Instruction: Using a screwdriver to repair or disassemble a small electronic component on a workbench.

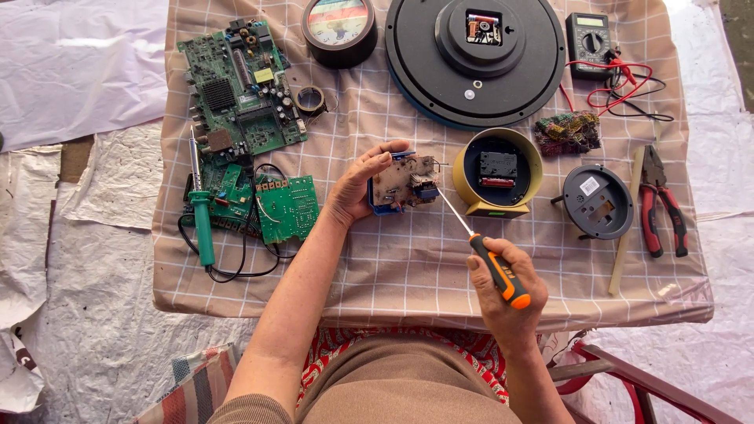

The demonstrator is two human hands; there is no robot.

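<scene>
The small circuit board point(404, 182) sits in your left hand point(357, 188), held above the middle of the bench point(408, 267) — your fingers curl around its left edge and your thumb lies along the top, so the hand is clamped on the board and the blue housing under it. Your right hand point(503, 286) is wrapped tight around the orange-and-black handle of a screwdriver point(479, 251), with the thin shaft slanting up and left until its tip meets the board's lower right corner.

Just beside the board, to its right, a yellow clock case point(500, 170) stands on the checked cloth with a black movement set in its back. Further right lies a small round grey back cover point(598, 202), then a pale wooden stick point(625, 228) and a pair of red-handled pliers point(661, 206) near the bench's edge. Above these you have a tangle of small coloured parts point(568, 132) and a multimeter point(590, 43) with red and black leads — well apart from your hands.

At the top centre lies a large black wall clock point(475, 59), face down, and left of it a smaller round dial point(339, 27). On your left side a big green circuit board point(239, 86) lies above two smaller green boards point(263, 204), with a green-handled soldering iron point(201, 212) and its black cord beside them.
</scene>
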